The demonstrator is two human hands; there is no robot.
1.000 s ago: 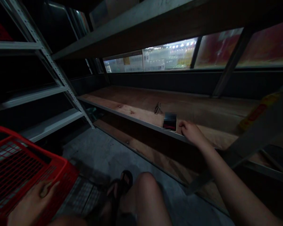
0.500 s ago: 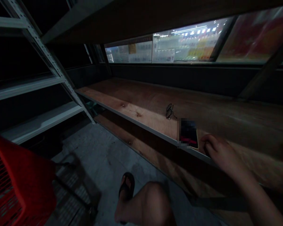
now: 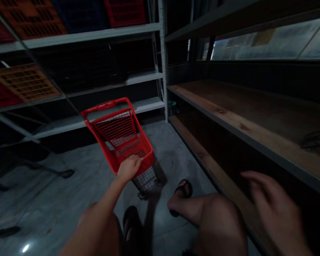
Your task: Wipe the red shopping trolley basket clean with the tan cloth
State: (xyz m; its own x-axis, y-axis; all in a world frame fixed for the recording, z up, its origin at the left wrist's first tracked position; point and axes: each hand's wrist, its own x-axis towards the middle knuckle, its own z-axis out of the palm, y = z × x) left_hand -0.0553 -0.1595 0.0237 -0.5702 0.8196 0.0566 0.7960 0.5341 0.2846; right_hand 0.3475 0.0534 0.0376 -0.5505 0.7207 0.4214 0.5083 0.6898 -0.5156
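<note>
My left hand (image 3: 129, 166) grips the near rim of a small red shopping cart (image 3: 119, 133) that stands on the grey concrete floor ahead of me. The cart's basket looks empty. My right hand (image 3: 269, 201) hangs in the air at the lower right, fingers spread, holding nothing, in front of the dark gap under a long wooden shelf (image 3: 245, 117). A pair of dark eyeglasses (image 3: 313, 139) lies on that shelf, beyond the right hand. I am crouched, with my knees and sandalled feet (image 3: 181, 190) showing below.
Metal racking (image 3: 101, 76) runs along the left and back, with orange and red crates (image 3: 24, 81) on its shelves. A second wooden board lies low under the right shelf. A lit window strip runs above it. Cables lie on the floor at left.
The view has swung left. My right hand has come off the wooden shelf and away from the dark phone, which is out of sight. The red cart now stands farther ahead under my left hand.
</note>
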